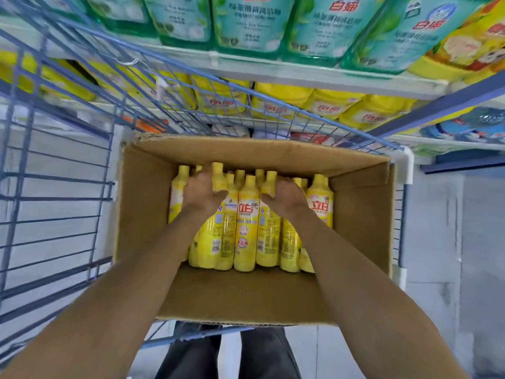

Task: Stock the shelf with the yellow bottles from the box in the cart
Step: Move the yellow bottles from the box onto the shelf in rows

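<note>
We are looking down at a pale tiled floor (437, 255), while white store shelving (273, 68) is carrying green refill pouches (246, 20) above and blurred colourful packs (464, 127) at right.

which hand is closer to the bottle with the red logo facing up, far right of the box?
Right. The right hand sits just left of that bottle; the left hand is across the box.

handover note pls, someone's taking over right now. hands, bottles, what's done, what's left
Left hand: closed on a bottle neck in the cardboard box.
Right hand: on another bottle's neck, grip looks closed.
Yellow bottles: upright in the box, which sits in the blue wire cart.
Done: the shelf ahead already holds a row of yellow bottles.
Left: lift these two, shelve them, then the rest.
</note>
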### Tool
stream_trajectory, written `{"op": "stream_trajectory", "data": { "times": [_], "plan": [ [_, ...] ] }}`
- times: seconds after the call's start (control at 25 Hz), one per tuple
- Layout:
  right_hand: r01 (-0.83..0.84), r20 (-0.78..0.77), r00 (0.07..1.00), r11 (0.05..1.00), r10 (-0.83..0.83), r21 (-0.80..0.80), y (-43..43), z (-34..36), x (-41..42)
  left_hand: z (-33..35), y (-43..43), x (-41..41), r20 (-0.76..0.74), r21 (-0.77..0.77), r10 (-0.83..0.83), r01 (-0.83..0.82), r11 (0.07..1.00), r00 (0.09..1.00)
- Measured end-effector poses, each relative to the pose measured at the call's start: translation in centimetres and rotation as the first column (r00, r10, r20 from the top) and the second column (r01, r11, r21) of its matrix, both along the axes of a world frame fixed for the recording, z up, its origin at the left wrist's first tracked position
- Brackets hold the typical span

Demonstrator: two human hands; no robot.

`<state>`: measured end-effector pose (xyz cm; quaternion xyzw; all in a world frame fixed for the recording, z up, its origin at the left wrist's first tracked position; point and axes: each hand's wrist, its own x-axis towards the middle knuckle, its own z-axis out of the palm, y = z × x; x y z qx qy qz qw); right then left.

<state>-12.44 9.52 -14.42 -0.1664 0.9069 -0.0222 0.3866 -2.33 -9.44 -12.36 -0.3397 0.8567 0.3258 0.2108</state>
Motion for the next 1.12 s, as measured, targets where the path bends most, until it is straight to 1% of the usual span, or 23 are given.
{"op": "stream_trajectory", "data": {
  "times": [0.16, 0.24, 0.32, 0.4, 0.52, 0.6, 0.72, 0.84, 0.92, 0.96, 1.04, 1.12],
  "plan": [
    [0.063, 0.051, 0.997, 0.998, -0.064, 0.019, -0.3, -0.8, -1.2, -0.8, -1.1, -1.0, 0.031, 0.086, 0.075, -0.077, 0.993, 0.997],
    [0.166, 0.076, 0.983, 0.986, -0.165, -0.008, -0.1, -0.5, -1.3, -0.6, -1.4, -0.9, 0.049, 0.112, 0.07, -0.075, 0.991, 0.996],
    [0.275, 0.115, 0.957, 0.959, -0.266, -0.067, 0.2, 0.5, -0.7, -0.1, -1.6, -0.4, 0.113, 0.139, 0.04, -0.056, 0.989, 0.993],
    [0.302, 0.158, 0.946, 0.946, -0.283, -0.117, 0.7, 1.8, 0.3, 0.7, -1.8, 0.6, 0.161, 0.189, 0.045, -0.076, 0.979, 0.986],
    [0.297, 0.185, 0.947, 0.936, -0.263, -0.191, 1.1, 4.2, 1.7, 2.7, -2.1, 1.4, 0.142, 0.25, 0.099, -0.132, 0.959, 0.985],
    [0.257, 0.169, 0.961, 0.934, -0.219, -0.247, 1.3, 6.1, 2.0, 4.5, -2.0, 1.8, 0.064, 0.278, 0.102, -0.116, 0.954, 0.993],
    [0.183, 0.123, 0.981, 0.923, -0.15, -0.338, 0.9, 11.3, 1.2, 8.5, -1.8, 2.0, -0.054, 0.301, 0.1, -0.079, 0.95, 0.994],
    [0.173, 0.081, 0.985, 0.873, -0.153, -0.457, -0.2, 17.8, -0.7, 13.8, -3.1, 0.7, -0.186, 0.296, 0.084, -0.026, 0.955, 0.979],
    [0.133, 0.032, 0.99, 0.834, -0.137, -0.535, -1.4, 22.5, -2.1, 18.0, -4.3, -0.9, -0.278, 0.29, 0.079, 0.005, 0.957, 0.957],
    [0.106, -0.001, 0.992, 0.817, -0.129, -0.567, -2.1, 24.9, -2.8, 20.6, -5.1, -1.7, -0.326, 0.29, 0.083, 0.016, 0.957, 0.942],
    [0.023, -0.087, 0.992, 0.789, -0.096, -0.614, -3.7, 30.2, -4.1, 25.9, -6.7, -3.5, -0.416, 0.243, 0.063, 0.044, 0.969, 0.907],
    [-0.081, -0.218, 0.973, 0.774, -0.075, -0.628, -5.1, 35.9, -4.8, 30.6, -8.2, -5.3, -0.531, 0.201, 0.034, 0.087, 0.976, 0.847]
  ]
}}
